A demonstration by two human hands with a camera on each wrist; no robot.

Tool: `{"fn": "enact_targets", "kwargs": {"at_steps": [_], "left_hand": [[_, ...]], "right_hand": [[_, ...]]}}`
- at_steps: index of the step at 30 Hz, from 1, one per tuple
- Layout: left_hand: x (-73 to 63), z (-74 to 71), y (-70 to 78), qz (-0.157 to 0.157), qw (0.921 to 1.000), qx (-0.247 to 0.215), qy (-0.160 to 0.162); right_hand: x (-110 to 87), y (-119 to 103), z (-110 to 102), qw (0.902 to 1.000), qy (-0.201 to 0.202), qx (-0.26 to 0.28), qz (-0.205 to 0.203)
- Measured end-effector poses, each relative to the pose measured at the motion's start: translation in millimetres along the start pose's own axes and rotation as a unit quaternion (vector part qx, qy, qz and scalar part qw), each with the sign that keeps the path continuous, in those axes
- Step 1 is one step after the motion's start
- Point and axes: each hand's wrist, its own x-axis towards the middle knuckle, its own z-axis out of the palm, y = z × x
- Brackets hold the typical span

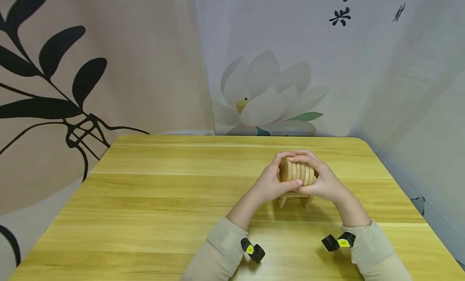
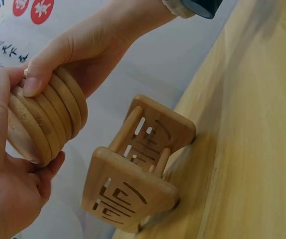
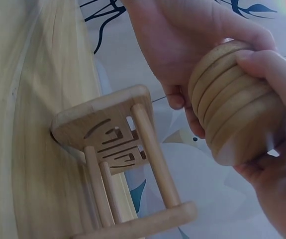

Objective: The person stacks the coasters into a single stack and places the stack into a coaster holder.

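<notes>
A stack of several round wooden coasters (image 1: pixel 299 174) is gripped between both hands. My left hand (image 1: pixel 272 182) holds the stack's left end, its thumb along the front. On the right end is my right hand (image 1: pixel 324 180), fingers curled over the top and thumb below. The coasters lie face to face, standing on edge, in the left wrist view. Beneath them a wooden coaster rack (image 2: pixel 133 169) stands on the table, with two cut-out end plates joined by round rods (image 3: pixel 155 154). Both wrist views show the stack apart from the rack.
The wooden table (image 1: pixel 145 216) extends widely to the left and front. Its back edge lies close to a printed curtain (image 1: pixel 152 63) with a lotus and dark leaves. Small black wrist cameras (image 1: pixel 253 250) sit on both sleeves.
</notes>
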Motion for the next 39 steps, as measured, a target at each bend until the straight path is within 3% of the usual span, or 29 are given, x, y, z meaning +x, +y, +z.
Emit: {"fn": "enact_targets", "kwargs": {"at_steps": [12,22,39], "left_hand": [[5.1,5.9,-8.9,-0.012,0.9975,0.059,0.037],[7.6,11.6,-18.1,-0.015,0.9965,0.058,0.058],[3.6,16.7,-24.0,-0.070,0.9936,0.064,0.061]], "right_hand": [[0.7,8.0,-5.6,0.9993,-0.011,0.019,0.032],[-0.2,16.9,-8.1,0.9980,-0.023,0.029,0.052],[-3.6,27.6,-7.2,0.9966,-0.038,0.051,0.051]]}}
